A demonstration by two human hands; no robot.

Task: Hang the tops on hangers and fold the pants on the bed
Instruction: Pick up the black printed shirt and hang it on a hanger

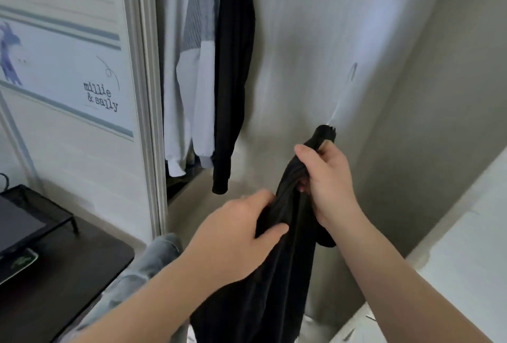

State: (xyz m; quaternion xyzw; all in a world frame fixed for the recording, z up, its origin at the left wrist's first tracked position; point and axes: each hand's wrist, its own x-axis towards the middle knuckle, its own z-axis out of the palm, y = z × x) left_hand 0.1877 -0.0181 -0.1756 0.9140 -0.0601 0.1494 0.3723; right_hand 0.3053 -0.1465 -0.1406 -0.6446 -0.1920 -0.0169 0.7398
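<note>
- Hung clothes (233,68) fill the upper centre, up and left of both hands.
- The left hand (236,235), lower centre, pinches a fold of the black garment (274,288).
- The garment hangs down, long axis vertical.
- The right hand (326,178), higher, clenches its bunched top end; that grip likely leads.

Your black garment (274,274) runs off the bottom edge, type unclear. Your right hand (329,178) buries its fingertips in the folds. Top edge cuts the hanging clothes (233,54); left edge clips the screen (16,227).
</note>
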